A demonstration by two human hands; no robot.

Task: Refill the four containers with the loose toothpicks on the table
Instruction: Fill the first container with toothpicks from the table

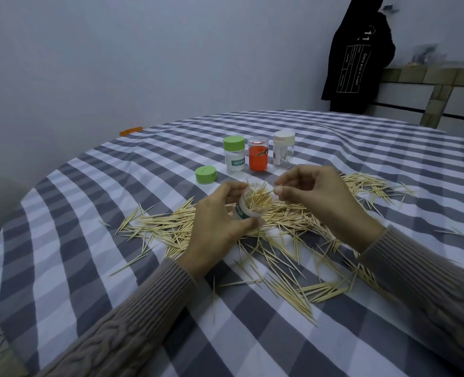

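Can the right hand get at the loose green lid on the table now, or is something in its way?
Probably not at once. The right hand pinches a toothpick over the open container held by the left hand. The green lid lies beyond the left hand, uncovered, so the right hand would have to cross over.

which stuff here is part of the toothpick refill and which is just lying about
Part of the job: open container, loose toothpicks, green lid, green-capped container, orange container, white-capped container.
Just there: black garment, orange object at table edge.
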